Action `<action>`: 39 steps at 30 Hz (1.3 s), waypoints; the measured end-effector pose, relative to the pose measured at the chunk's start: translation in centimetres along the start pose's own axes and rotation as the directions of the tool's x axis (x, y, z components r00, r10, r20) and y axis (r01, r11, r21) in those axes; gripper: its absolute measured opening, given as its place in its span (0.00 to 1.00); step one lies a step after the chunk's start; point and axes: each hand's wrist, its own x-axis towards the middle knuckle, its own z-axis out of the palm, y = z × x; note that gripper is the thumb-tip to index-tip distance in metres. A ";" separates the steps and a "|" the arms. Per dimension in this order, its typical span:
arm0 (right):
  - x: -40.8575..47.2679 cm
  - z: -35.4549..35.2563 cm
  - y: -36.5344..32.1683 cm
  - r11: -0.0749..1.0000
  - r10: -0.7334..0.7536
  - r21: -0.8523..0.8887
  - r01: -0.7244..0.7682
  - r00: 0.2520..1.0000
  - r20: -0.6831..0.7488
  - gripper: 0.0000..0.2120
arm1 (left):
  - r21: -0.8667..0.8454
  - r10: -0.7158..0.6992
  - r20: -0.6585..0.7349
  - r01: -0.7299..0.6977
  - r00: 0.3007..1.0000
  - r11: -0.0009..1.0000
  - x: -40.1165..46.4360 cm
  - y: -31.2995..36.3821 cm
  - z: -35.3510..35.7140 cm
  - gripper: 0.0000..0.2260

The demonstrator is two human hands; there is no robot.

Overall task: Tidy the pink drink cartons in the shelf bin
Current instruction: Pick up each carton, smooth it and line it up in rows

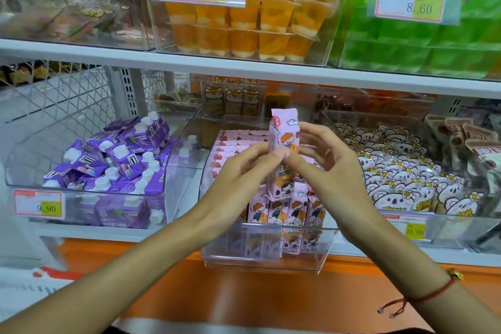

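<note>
While both bare hands are meeting above the clear plastic shelf bin (271, 260), they are pinching one tall pink drink carton printed with a cartoon child (284, 149) and holding it upright. The left hand (244, 168) is gripping its near left edge with thumb and fingertips; the right hand (325, 160) is closing thumb and forefinger on its right side, other fingers fanning loosely. Below, four pink cartons (287, 211) are standing along the bin's front row, with more lying stacked behind, too overlapped to count. Purple cartons with white caps (113, 160) are filling the neighbouring bin on the left. One red string bracelet (423, 298) is circling the right wrist.
</note>
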 end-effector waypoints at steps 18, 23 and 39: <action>2.3 -1.2 2.0 0.364 0.167 -0.860 0.358 0.883 0.439 0.35 | 0.143 0.234 -0.468 -0.188 0.852 0.972 0.5 0.0 -3.1 0.08; 3.5 -0.5 2.4 0.240 0.371 -0.870 0.431 0.788 0.492 0.41 | 0.211 0.259 -0.416 -0.185 0.872 0.960 0.4 -0.4 -3.1 0.09; 0.7 -1.0 2.6 0.319 0.235 -0.829 0.459 0.809 0.539 0.34 | 0.423 -0.012 0.012 0.006 1.000 0.906 6.6 0.1 -3.1 0.09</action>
